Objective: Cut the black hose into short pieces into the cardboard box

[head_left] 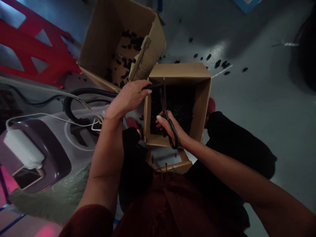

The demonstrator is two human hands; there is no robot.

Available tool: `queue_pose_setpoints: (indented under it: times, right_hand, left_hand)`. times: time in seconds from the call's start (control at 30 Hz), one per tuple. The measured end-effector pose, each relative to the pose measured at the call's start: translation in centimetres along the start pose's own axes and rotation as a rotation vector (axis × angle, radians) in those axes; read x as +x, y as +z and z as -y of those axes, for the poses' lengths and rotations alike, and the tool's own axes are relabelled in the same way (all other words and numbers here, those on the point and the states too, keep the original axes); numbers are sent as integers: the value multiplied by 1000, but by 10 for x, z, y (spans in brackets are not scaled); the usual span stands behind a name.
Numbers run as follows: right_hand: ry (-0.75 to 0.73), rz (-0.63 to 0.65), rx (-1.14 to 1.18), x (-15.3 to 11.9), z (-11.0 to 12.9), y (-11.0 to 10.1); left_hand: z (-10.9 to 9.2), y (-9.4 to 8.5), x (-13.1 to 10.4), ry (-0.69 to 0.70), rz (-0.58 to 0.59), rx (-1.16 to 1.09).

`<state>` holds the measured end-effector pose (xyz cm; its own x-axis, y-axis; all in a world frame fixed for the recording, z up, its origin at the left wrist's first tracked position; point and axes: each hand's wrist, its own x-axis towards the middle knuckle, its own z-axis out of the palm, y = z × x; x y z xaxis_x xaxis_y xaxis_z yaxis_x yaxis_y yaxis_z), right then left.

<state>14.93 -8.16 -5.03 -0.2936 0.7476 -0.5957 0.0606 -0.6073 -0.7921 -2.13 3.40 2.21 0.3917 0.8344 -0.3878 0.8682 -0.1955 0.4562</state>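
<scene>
My left hand [132, 95] is closed around a black corrugated tube [155, 86] near its end, which sticks out over a cardboard box [180, 70]. Behind that hand the tube runs back to the left in a loop. In my right hand [170, 126] is a pair of black-handled scissors [174, 133], blades pointing away from me. Their blades are parted and sit at the end of the tube; whether they touch it I cannot tell. Dark pieces lie in the bottom of the box, between my knees.
A larger open cardboard box [98, 39] holds scattered black pieces. More black bits [218, 64] lie on the floor. At left stand a red plastic piece [37, 49] and a purple-lidded container [56, 154] carrying a white device [23, 148]. A wooden stool [179, 167] is under me.
</scene>
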Motion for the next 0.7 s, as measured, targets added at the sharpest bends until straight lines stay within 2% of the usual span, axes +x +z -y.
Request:
queue_pose_setpoints:
  times: [0.17,0.5,0.7]
  right_hand:
    - [-23,19,-87,-3,5,0]
    - [-60,-5,-110,3,5,-4]
    - [-90,-2,-142,4,11,-8]
  left_hand:
    - [-3,0,0,18,33,48]
    - [-2,0,0,98,124,120]
    - [-6,-1,0,131,179,85]
